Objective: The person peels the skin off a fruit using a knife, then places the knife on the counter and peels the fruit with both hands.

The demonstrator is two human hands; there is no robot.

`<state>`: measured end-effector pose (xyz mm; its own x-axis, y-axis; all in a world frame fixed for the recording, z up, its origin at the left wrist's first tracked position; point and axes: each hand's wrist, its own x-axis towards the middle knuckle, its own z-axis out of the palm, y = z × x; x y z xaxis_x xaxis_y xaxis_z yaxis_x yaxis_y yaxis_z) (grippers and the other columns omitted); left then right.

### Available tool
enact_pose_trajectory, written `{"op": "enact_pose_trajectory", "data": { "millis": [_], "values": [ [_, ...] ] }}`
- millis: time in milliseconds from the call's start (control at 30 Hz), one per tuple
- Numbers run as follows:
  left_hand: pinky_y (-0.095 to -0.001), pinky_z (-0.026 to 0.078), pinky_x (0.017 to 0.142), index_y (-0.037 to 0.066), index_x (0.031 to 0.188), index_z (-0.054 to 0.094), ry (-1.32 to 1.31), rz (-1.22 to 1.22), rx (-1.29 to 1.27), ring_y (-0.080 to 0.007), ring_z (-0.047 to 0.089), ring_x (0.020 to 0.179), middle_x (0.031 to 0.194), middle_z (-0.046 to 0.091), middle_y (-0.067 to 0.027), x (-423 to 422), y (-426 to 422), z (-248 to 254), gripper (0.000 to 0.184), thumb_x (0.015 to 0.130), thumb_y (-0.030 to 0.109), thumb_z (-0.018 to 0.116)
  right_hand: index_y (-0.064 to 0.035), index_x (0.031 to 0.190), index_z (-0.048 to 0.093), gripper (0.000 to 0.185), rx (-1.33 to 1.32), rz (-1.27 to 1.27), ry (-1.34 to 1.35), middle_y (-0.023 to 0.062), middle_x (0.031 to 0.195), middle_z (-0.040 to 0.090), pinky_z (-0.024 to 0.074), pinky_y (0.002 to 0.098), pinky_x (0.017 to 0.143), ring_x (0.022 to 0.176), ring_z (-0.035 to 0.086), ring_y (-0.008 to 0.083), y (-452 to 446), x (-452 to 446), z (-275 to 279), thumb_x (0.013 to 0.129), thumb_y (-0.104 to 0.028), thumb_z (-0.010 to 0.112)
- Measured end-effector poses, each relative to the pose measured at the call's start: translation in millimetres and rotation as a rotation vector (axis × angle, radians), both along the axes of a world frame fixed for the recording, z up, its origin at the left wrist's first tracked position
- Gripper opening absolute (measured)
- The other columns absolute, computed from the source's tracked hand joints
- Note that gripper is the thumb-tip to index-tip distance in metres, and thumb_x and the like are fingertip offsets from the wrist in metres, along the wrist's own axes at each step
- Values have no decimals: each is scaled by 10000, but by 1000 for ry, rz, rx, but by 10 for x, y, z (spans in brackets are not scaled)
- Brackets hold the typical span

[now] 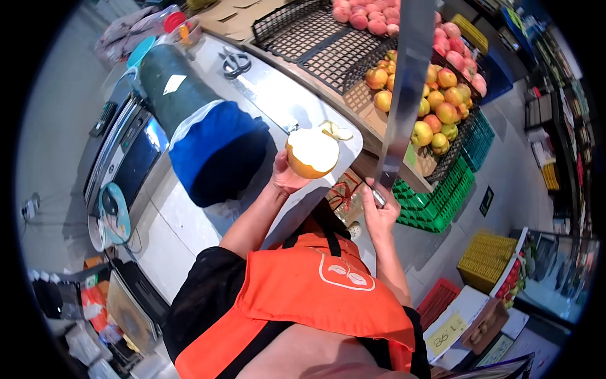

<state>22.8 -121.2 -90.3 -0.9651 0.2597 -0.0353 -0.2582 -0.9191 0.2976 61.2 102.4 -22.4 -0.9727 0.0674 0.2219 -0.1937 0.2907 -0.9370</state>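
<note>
My left hand [287,175] is closed round a partly peeled melon [312,153], holding it over the corner of the white counter [259,85]. Its top is pale and bare, and orange-yellow skin remains on the lower side. Pieces of peel [336,131] lie on the counter just beyond it. To the right, my right hand [380,208] grips the handle of a long, wide knife [407,95], whose blade points up and away from me. Blade and melon are apart.
A large dark green melon [173,82] with blue cloth [218,148] lies on the counter's left, near scissors [235,64]. Beyond are crates of peaches [377,26] and yellow-red fruit [447,114]. Green crates [435,205] stand at the right, a monitor [140,155] at the left.
</note>
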Motion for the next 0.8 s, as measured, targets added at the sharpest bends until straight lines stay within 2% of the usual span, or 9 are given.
{"op": "enact_pose_trajectory", "data": {
  "millis": [133, 267, 333, 400, 467, 533, 633, 733, 800],
  "values": [
    [-494, 362, 1035, 120, 1358, 406, 56, 26, -58, -302, 462, 1233, 1354, 465, -116, 365, -189, 214, 823, 701, 504, 720, 7, 976, 655, 225, 355, 141, -144, 3, 706, 620, 444, 245, 565, 608, 531, 79, 437, 130, -345, 826, -158, 682],
    [-493, 362, 1028, 169, 1386, 374, 17, 239, -269, -320, 431, 1257, 1390, 416, -93, 819, -255, 359, 862, 702, 640, 602, 56, 1036, 621, 344, 318, 264, -268, 155, 825, 674, 494, 295, 650, 678, 607, 140, 581, -148, -183, 794, -171, 713],
    [-474, 353, 1039, 152, 1398, 349, 45, 372, -299, -323, 422, 1262, 1399, 395, -107, 1080, -206, 464, 871, 726, 671, 542, 30, 1069, 613, 278, 4, 310, 203, 85, 842, 661, 479, 269, 613, 639, 554, 133, 497, -490, 126, 835, -109, 670],
    [-447, 331, 1062, 122, 1414, 310, 77, 526, -457, -326, 404, 1273, 1414, 358, -131, 1414, -79, 662, 895, 765, 729, 415, -5, 1083, 573, 200, -421, 181, -115, 27, 648, 553, 381, 227, 460, 488, 447, 79, 402, -586, 773, 890, -56, 587],
    [-478, 349, 1043, 135, 1412, 316, -77, 785, -421, -328, 419, 1261, 1407, 379, -128, 1781, 150, 654, 899, 769, 760, 374, -30, 1097, 539, 220, -605, 136, 61, -30, 603, 415, 303, 215, 393, 468, 380, 65, 250, -706, 1148, 911, -135, 591],
    [-516, 365, 1022, 162, 1404, 336, -348, 1050, -402, -339, 435, 1248, 1401, 402, -118, 2141, 515, 767, 880, 763, 762, 384, 17, 1190, 473, 320, -926, 496, 197, -12, 630, 402, 309, 231, 409, 495, 356, 81, 226, -700, 1152, 933, -159, 543],
    [-550, 359, 1007, 189, 1385, 379, -170, 1167, -131, -329, 412, 1270, 1418, 392, -101, 2759, 913, 527, 853, 715, 672, 591, 21, 969, 527, 157, -453, 667, 238, -2, 581, 460, 408, 256, 506, 475, 428, 101, 180, -585, 719, 898, -119, 523],
    [-538, 327, 1038, 197, 1392, 376, -160, 1238, -59, -323, 389, 1289, 1430, 382, -85, 3317, 1408, 448, 861, 702, 639, 639, -3, 907, 551, 78, -291, 1131, -314, -33, 541, 462, 371, 202, 447, 433, 415, 53, 11, 160, 466, 884, -77, 546],
    [-530, 320, 1048, 195, 1387, 386, -206, 1341, -73, -309, 385, 1297, 1430, 384, -81, 3561, 1744, 522, 839, 714, 630, 634, 24, 1066, 572, 226, 104, 1437, -350, 35, 798, 604, 448, 258, 604, 645, 529, 98, 119, 278, -197, 857, -55, 601]
  ]
}}
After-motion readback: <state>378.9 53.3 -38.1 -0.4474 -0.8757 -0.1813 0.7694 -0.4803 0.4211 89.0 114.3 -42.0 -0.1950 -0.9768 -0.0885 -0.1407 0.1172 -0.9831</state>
